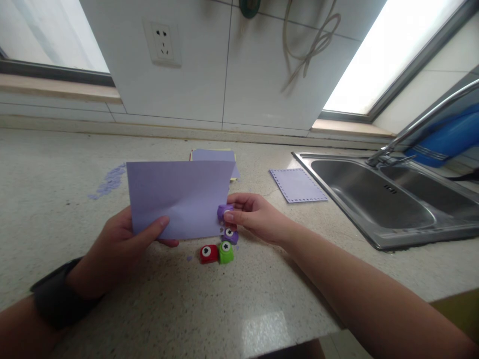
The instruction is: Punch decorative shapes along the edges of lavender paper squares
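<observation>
A sheet of light purple paper (179, 192) is pinched at its lower left by my left hand (130, 239), thumb on top. My right hand (252, 214) grips a purple craft punch (223, 211) at the sheet's right edge. A small hole shows near the lower right corner of the paper. Just below, another purple punch (229, 234) with a star on its button lies on the counter. Closer to me, a red punch (208, 253) with a heart mark sits beside a green punch (226, 253).
Behind the sheet lies a stack of paper (213, 154). A purple sheet with a punched border (298, 184) rests left of the steel sink (359, 199). Purple paper scraps (110, 180) are heaped at the left of the counter (168, 309). A faucet (419, 124) arches over the sink.
</observation>
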`<action>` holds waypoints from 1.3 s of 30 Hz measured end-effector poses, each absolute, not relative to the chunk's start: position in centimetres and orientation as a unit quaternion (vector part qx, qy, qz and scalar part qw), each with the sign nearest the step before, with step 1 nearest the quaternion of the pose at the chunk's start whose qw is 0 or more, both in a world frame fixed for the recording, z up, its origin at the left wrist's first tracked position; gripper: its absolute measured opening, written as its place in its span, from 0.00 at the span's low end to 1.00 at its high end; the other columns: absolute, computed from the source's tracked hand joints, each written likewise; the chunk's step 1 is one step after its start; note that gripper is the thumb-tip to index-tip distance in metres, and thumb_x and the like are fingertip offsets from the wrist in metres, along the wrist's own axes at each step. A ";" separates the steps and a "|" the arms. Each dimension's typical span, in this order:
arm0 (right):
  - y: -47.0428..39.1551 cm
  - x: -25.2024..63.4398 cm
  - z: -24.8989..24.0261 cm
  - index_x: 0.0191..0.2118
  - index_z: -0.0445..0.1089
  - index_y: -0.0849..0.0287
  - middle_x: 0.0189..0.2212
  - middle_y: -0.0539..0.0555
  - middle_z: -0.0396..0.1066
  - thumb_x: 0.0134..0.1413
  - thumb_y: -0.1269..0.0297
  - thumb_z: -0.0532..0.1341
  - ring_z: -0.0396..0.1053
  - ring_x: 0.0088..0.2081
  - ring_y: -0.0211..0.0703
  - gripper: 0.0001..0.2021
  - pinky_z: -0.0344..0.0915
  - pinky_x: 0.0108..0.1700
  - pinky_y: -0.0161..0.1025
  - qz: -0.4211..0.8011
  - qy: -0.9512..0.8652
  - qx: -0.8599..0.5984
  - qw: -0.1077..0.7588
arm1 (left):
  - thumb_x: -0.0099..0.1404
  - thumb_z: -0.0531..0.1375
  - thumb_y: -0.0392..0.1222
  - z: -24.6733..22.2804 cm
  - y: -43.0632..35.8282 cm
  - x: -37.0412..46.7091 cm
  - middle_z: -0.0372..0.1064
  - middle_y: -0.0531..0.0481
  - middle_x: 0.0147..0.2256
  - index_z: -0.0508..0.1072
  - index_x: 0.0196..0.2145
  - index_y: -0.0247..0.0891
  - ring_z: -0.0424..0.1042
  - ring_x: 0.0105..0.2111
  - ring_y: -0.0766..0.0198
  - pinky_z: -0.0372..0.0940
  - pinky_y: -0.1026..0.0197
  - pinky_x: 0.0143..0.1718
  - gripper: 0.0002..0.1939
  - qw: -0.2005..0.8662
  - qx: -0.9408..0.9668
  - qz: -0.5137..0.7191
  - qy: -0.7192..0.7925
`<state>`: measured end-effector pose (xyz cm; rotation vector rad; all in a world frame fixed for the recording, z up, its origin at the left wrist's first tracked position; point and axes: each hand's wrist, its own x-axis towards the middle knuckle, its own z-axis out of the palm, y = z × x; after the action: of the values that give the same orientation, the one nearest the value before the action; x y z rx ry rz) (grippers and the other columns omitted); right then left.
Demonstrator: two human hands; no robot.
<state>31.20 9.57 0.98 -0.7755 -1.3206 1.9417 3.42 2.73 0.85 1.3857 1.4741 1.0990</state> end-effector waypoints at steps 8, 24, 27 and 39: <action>9.6 31.1 1.1 0.36 0.80 0.62 0.30 0.50 0.78 0.48 0.63 0.79 0.72 0.29 0.31 0.13 0.70 0.35 0.30 0.749 -0.501 -0.274 0.337 | 0.65 0.67 0.51 0.9 2.8 3.4 0.81 0.54 0.25 0.75 0.44 0.43 0.83 0.28 0.54 0.78 0.56 0.33 0.14 0.410 0.552 0.433 0.583; 9.9 31.4 0.8 0.37 0.79 0.62 0.28 0.49 0.75 0.47 0.56 0.79 0.70 0.26 0.32 0.17 0.67 0.30 0.31 0.730 -0.501 -0.309 0.348 | 0.66 0.68 0.49 0.9 2.7 3.5 0.82 0.54 0.28 0.73 0.43 0.43 0.83 0.26 0.57 0.78 0.59 0.33 0.12 0.420 0.529 0.456 0.580; 10.0 31.5 0.7 0.39 0.80 0.61 0.29 0.50 0.76 0.47 0.56 0.79 0.70 0.27 0.32 0.18 0.67 0.31 0.31 0.725 -0.505 -0.311 0.349 | 0.65 0.68 0.48 1.0 2.7 3.6 0.82 0.55 0.29 0.73 0.43 0.43 0.82 0.26 0.58 0.78 0.60 0.32 0.12 0.421 0.524 0.458 0.582; 10.0 31.6 0.6 0.40 0.80 0.61 0.30 0.50 0.76 0.48 0.57 0.79 0.69 0.27 0.33 0.17 0.67 0.31 0.33 0.720 -0.517 -0.306 0.348 | 0.65 0.68 0.47 1.1 2.7 3.6 0.82 0.55 0.28 0.73 0.44 0.43 0.83 0.27 0.58 0.79 0.60 0.32 0.12 0.429 0.519 0.460 0.579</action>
<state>31.59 10.02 0.62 -0.7935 -1.3397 1.8652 3.59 2.74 1.12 1.2953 1.4443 1.1494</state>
